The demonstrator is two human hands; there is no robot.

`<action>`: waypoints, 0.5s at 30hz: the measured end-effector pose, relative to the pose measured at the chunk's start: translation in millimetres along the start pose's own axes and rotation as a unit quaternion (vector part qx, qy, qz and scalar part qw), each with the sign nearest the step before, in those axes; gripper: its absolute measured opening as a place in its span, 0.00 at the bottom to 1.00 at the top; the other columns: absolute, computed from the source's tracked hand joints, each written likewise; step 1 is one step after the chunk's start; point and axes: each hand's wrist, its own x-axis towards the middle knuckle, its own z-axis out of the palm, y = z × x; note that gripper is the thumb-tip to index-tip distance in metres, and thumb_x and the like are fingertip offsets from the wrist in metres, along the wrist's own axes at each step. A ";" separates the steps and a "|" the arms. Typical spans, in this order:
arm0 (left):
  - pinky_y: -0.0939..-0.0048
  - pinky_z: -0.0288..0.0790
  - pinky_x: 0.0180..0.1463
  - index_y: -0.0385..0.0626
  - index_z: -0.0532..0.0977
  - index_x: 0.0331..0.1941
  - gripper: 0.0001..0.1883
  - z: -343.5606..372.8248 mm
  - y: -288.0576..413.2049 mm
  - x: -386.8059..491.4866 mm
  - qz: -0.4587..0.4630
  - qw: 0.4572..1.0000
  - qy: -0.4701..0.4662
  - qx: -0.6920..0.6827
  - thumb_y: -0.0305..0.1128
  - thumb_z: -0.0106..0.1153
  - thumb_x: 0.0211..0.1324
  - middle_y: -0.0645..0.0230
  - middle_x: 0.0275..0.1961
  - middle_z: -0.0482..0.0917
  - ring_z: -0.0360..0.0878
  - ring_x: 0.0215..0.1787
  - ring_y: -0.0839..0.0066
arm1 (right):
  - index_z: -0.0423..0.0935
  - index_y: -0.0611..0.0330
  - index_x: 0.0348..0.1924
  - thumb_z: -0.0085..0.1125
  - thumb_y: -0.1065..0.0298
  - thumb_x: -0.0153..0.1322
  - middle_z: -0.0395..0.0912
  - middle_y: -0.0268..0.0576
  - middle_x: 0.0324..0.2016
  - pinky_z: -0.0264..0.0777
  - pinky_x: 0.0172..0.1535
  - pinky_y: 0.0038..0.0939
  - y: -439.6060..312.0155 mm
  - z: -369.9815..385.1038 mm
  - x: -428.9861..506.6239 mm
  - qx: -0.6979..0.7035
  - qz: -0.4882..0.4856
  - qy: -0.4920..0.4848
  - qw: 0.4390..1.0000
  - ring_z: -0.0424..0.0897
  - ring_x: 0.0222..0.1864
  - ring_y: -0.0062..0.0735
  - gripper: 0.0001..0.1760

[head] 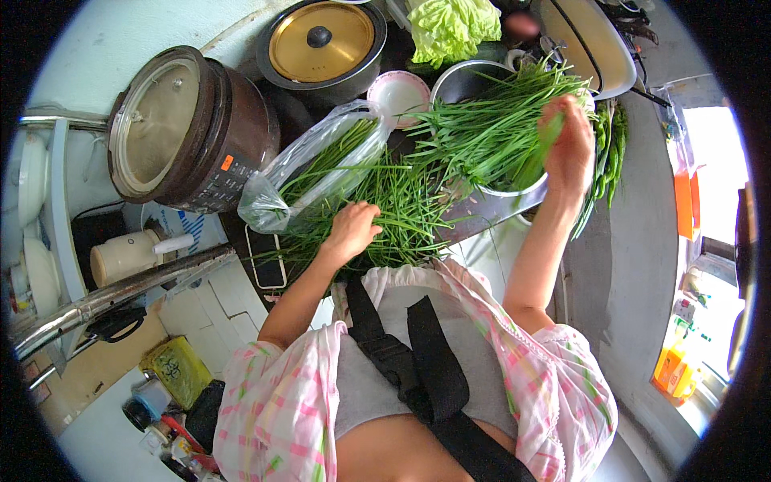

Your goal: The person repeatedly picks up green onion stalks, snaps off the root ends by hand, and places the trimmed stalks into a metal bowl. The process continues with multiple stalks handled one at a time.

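Loose garlic chives (pixel 409 199) lie in a pile on the dark counter in front of me. My left hand (pixel 354 230) rests at the left side of this pile, its fingers bent against the stems; whether they grip any is hidden. Over the right side of a metal basin (pixel 464 75) heaped with more chives (pixel 500 129), my right hand (pixel 569 147) is closed on a bunch of chives (pixel 549 141), blurred by motion. A clear plastic bag (pixel 268 208) with chives inside lies beyond my left hand.
A rice cooker (pixel 241 129) stands at the left, a gold-lidded pot (pixel 355 57) behind. Between pot and basin sits a bowl (pixel 400 96); lettuce (pixel 455 27) lies at the back. A phone (pixel 265 256) lies near my left forearm. Green peppers (pixel 611 153) are right of the basin.
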 end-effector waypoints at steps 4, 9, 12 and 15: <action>0.65 0.58 0.45 0.49 0.74 0.36 0.16 34.3 -0.5 11.9 0.109 0.981 0.138 0.083 0.33 0.63 0.38 0.70 0.38 0.70 0.66 0.43 0.68 | 0.73 0.66 0.40 0.49 0.73 0.67 0.76 0.38 0.32 0.65 0.28 0.15 19.2 5.6 5.2 -0.067 0.045 -0.035 0.996 0.73 0.29 0.17 0.09; 0.66 0.62 0.42 0.46 0.74 0.28 0.07 53.4 -11.6 31.7 0.164 0.983 0.033 0.081 0.33 0.59 0.43 0.69 0.32 0.71 0.68 0.39 0.69 | 0.72 0.67 0.40 0.50 0.73 0.67 0.75 0.38 0.33 0.65 0.29 0.14 25.8 15.5 17.6 -0.036 0.049 -0.079 0.995 0.71 0.25 0.15 0.10; 0.64 0.66 0.40 0.44 0.74 0.22 0.04 48.4 -16.1 43.9 0.139 0.989 0.037 -0.016 0.30 0.57 0.44 0.66 0.28 0.71 0.70 0.36 0.67 | 0.72 0.67 0.40 0.47 0.73 0.68 0.74 0.39 0.33 0.69 0.39 0.22 26.0 20.5 20.2 -0.065 0.034 -0.016 0.997 0.72 0.30 0.21 0.10; 0.66 0.65 0.44 0.41 0.73 0.26 0.05 24.3 -14.5 48.4 0.109 0.978 0.107 -0.141 0.29 0.55 0.49 0.64 0.34 0.72 0.69 0.39 0.63 | 0.72 0.66 0.37 0.45 0.72 0.69 0.71 0.37 0.26 0.70 0.42 0.33 18.3 21.0 13.5 -0.012 0.030 -0.042 0.999 0.71 0.31 0.22 0.09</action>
